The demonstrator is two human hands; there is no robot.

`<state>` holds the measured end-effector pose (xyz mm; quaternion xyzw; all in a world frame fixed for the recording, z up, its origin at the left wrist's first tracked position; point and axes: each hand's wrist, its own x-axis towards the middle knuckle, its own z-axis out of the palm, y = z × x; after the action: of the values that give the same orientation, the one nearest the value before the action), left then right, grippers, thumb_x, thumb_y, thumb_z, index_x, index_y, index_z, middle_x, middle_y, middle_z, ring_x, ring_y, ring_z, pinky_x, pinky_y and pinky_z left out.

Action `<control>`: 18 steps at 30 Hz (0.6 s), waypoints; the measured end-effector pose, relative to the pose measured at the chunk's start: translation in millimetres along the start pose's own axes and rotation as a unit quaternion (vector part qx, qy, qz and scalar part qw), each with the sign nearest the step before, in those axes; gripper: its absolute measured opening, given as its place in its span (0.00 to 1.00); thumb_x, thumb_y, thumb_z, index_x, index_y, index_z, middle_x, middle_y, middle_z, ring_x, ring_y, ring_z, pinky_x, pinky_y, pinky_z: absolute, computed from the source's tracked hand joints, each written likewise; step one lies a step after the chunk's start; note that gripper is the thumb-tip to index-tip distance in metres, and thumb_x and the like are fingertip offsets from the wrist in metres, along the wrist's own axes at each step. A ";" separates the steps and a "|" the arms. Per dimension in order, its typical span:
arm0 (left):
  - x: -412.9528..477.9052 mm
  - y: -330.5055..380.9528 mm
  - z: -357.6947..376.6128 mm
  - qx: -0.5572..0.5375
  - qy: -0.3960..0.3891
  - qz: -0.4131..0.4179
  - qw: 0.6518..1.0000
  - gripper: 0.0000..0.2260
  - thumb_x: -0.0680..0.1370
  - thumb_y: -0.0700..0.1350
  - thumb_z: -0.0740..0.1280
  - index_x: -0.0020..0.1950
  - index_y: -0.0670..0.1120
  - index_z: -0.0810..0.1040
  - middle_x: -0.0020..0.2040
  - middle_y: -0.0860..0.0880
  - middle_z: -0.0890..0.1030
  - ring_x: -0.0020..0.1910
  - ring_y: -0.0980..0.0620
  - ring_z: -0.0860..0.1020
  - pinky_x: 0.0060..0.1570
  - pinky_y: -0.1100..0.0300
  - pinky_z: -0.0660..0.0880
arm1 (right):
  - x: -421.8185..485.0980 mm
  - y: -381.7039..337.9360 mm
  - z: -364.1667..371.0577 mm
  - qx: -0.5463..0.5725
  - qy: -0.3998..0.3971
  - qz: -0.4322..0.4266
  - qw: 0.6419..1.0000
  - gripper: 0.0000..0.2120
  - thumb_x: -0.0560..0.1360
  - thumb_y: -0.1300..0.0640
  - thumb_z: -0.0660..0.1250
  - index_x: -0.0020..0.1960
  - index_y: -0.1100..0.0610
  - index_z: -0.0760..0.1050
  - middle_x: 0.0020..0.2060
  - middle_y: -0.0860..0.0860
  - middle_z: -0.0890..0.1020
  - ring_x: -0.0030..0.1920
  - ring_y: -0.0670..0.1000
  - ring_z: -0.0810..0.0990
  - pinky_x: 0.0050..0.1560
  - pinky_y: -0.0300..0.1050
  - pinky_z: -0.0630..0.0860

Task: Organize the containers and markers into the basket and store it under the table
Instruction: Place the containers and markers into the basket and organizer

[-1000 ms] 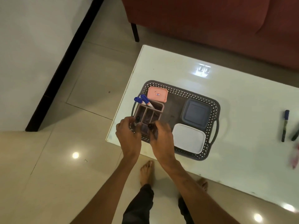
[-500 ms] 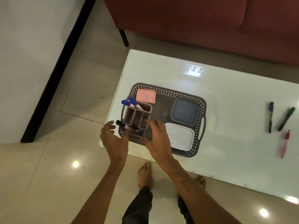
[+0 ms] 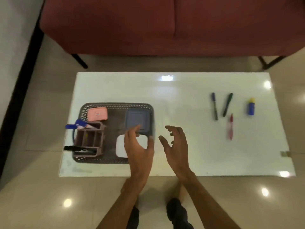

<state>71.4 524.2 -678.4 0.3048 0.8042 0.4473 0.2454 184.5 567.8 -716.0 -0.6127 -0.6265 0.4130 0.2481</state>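
Above basket (image 3: 115, 105), left hand (image 3: 138, 147), right hand (image 3: 177, 146), fingers spread, empty

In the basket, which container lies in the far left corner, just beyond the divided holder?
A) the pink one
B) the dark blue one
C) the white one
A: the pink container lies in the far left corner of the basket, just beyond the divided holder. The dark blue container is far right and the white container near right.

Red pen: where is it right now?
In the head view the red pen lies on the white table, right side, just nearer the person than the blue marker and green marker.
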 end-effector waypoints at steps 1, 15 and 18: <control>-2.7 7.6 17.7 -0.002 -0.028 0.000 1.000 0.22 0.74 0.43 0.74 0.65 0.52 0.72 0.61 0.54 0.76 0.58 0.57 0.74 0.59 0.57 0.75 | 3.0 6.8 -13.2 0.004 0.013 0.011 1.000 0.18 0.77 0.50 0.70 0.66 0.46 0.73 0.60 0.41 0.75 0.59 0.46 0.76 0.57 0.52 0.79; -39.4 59.5 236.9 0.067 -0.269 0.078 0.958 0.20 0.76 0.43 0.72 0.66 0.50 0.73 0.62 0.53 0.76 0.55 0.55 0.76 0.53 0.63 0.74 | 49.7 141.5 -194.0 0.015 0.163 0.121 0.979 0.17 0.77 0.57 0.71 0.65 0.53 0.75 0.59 0.48 0.77 0.56 0.51 0.77 0.55 0.54 0.79; -34.3 58.3 271.1 0.099 -0.280 0.065 0.953 0.18 0.76 0.43 0.72 0.65 0.48 0.74 0.59 0.52 0.77 0.52 0.55 0.76 0.49 0.64 0.72 | 64.4 166.5 -211.0 0.006 0.171 0.145 0.974 0.16 0.77 0.58 0.70 0.64 0.54 0.75 0.57 0.50 0.78 0.55 0.53 0.78 0.55 0.51 0.78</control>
<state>291.9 678.5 -753.5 0.4924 0.7217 0.2777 0.3996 442.5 660.2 -752.2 -0.7571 -0.4766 0.3375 0.2928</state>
